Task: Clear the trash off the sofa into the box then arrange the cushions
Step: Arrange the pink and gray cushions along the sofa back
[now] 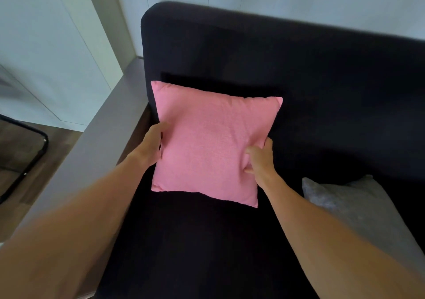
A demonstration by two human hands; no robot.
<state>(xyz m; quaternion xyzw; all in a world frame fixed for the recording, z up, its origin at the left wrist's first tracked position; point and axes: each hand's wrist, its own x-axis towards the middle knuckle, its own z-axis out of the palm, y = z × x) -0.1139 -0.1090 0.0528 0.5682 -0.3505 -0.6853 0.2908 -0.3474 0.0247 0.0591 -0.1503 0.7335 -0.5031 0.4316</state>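
A square pink cushion point(211, 142) is held up at the left end of the dark sofa point(322, 87), leaning toward the backrest. My left hand point(154, 144) grips its left edge and my right hand point(261, 158) pinches its right edge. A grey cushion point(358, 209) lies flat on the seat at the right, partly cut off by the frame. No trash and no box are in view.
The sofa's grey armrest point(103, 151) runs along the left. Beyond it there is wooden floor with a black metal frame point(34, 151). A pale wall point(57, 46) stands behind the sofa.
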